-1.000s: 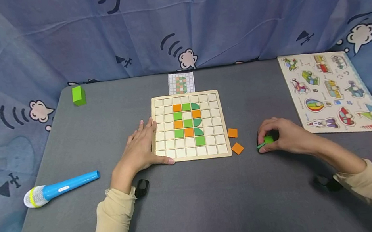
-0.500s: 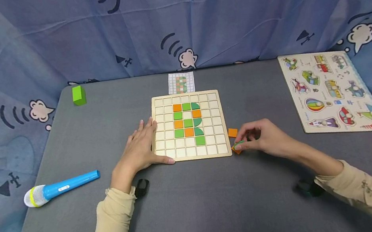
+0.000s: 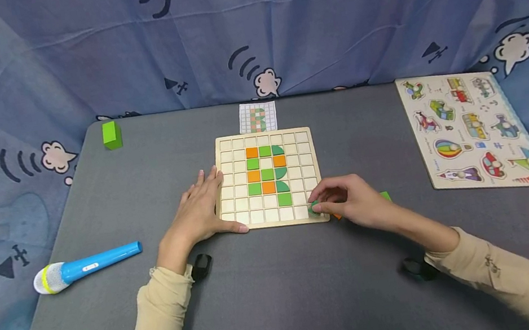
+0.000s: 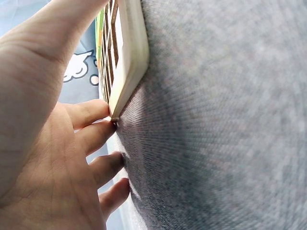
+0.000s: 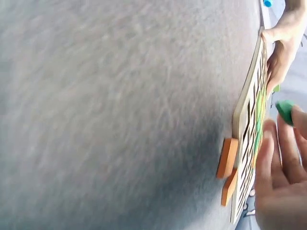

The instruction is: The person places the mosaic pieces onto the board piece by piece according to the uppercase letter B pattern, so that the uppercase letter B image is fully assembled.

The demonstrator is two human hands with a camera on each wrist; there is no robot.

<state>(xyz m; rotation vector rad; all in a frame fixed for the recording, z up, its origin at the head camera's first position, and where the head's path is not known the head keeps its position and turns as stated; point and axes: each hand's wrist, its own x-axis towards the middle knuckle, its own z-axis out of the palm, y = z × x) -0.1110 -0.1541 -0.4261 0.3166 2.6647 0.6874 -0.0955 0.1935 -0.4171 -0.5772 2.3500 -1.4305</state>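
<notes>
A wooden grid board (image 3: 242,205) lies mid-table with orange, green and dark green tiles in several cells. My left hand (image 3: 197,215) rests on its left side, fingers spread, thumb at the near edge. In the left wrist view, fingertips (image 4: 103,108) touch the board's corner. Above the board's near right corner, my right hand (image 3: 354,203) pinches a dark green rounded tile (image 5: 285,111) between thumb and finger. Two orange tiles (image 5: 227,158) lie beside the board, mostly hidden by that hand in the head view. A light green tile (image 3: 385,196) shows behind the right hand.
A small pattern card (image 3: 257,117) lies behind the board. A picture peg puzzle (image 3: 477,133) is at the right. A blue toy microphone (image 3: 87,269) lies at the left, and a green block (image 3: 112,136) stands at the back left corner.
My right hand has moved left from the light green tile, past the orange tiles, to the board's near right corner, carrying the dark green tile. The left hand has stayed in place.
</notes>
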